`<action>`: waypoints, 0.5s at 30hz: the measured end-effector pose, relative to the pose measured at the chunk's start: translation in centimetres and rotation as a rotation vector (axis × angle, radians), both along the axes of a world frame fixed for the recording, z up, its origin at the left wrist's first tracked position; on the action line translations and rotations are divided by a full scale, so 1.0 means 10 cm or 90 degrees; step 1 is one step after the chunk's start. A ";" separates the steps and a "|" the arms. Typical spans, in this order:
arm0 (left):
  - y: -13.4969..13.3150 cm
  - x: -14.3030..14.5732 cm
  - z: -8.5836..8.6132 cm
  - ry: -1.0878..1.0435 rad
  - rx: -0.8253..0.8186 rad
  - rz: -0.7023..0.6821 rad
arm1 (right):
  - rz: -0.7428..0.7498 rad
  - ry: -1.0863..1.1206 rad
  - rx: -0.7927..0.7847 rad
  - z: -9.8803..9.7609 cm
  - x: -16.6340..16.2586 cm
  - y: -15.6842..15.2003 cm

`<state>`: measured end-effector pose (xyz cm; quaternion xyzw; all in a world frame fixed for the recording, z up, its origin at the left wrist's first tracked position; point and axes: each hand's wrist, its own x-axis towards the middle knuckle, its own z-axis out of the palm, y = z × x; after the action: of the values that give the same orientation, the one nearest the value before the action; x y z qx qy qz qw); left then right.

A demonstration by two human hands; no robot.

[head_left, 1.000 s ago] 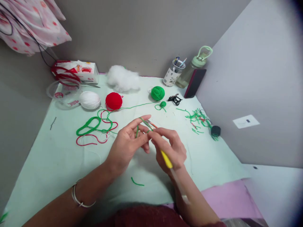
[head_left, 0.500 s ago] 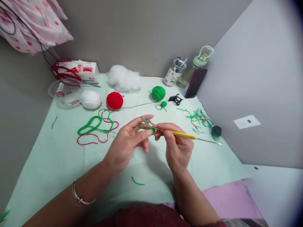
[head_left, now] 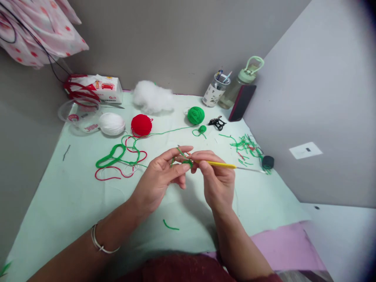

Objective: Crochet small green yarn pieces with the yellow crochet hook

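Note:
My left hand point(head_left: 158, 180) pinches a small piece of green yarn work point(head_left: 183, 158) above the pale green mat point(head_left: 73, 196), with green yarn looped over its index finger. My right hand point(head_left: 217, 180) grips a yellow-handled crochet hook point(head_left: 223, 164); its metal shaft points right and its hook end sits in the green yarn between my fingertips. A green strand runs from my fingers back toward the green yarn ball point(head_left: 196, 115).
A red yarn ball point(head_left: 141, 125), a white yarn ball point(head_left: 111, 123) and white stuffing point(head_left: 152, 97) lie at the back. Loose green and red yarn point(head_left: 117, 156) lies left. Yarn scraps point(head_left: 245, 147), a black spool point(head_left: 267, 161), a pen jar point(head_left: 216, 92), a bottle point(head_left: 241, 84) stand right.
My right hand turned the crochet hook from pointing down toward me to pointing right, and brought its hook end into the green yarn held by my left hand.

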<state>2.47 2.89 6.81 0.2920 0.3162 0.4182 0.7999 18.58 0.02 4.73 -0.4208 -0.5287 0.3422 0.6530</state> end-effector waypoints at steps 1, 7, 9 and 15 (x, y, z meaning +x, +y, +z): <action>-0.01 0.01 0.00 0.013 0.008 -0.002 | 0.001 0.000 0.000 -0.01 -0.01 0.00; -0.01 0.02 0.02 0.017 0.014 0.001 | 0.006 0.087 -0.065 -0.03 0.03 0.01; -0.01 0.01 0.02 0.019 0.014 0.010 | -0.001 0.099 -0.069 0.00 0.02 0.03; -0.01 0.00 0.03 0.055 0.009 0.027 | 0.023 0.139 -0.051 0.05 -0.01 0.04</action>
<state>2.45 2.81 7.09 0.3087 0.3538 0.4238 0.7745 18.51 0.46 5.27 -0.3972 -0.4481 0.4182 0.6831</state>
